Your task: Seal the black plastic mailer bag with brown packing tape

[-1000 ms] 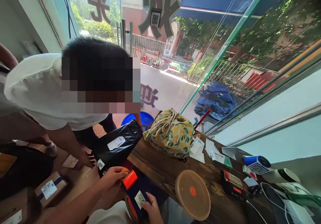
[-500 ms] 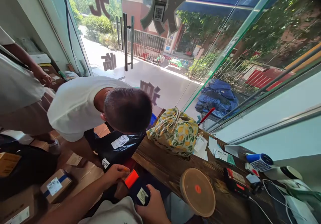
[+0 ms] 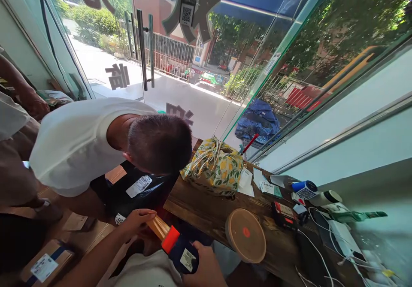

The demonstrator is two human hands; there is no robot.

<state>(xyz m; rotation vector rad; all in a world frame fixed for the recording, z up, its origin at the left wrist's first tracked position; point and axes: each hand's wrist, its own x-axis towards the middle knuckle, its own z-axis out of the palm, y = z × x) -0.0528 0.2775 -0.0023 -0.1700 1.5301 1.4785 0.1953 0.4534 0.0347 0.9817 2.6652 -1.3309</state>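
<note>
In the lower middle of the head view, my right hand [image 3: 206, 263] is wrapped round a dark blue hand-held tape dispenser [image 3: 180, 247]. It has a bright orange end and a pale label. From the orange end a shiny tan strip of packing tape [image 3: 159, 227] stretches up and left to my left hand [image 3: 139, 219]. My left fingers are closed in a pinch on the tape's far end. A black plastic parcel bag [image 3: 128, 203] with white labels lies just beyond my left hand, partly hidden by a bent-over person.
A person in a white shirt [image 3: 77, 137] leans in close on the left; another person's arm [image 3: 24, 87] shows behind. On the wooden table [image 3: 201, 216] are a lemon-print bag [image 3: 215, 167], a round lidded tub [image 3: 246, 237], cards and cables. Boxes [image 3: 48, 265] lie on the floor.
My left hand has moved away from the dispenser's orange end, and a length of tan tape now spans the gap. The view has shifted right.
</note>
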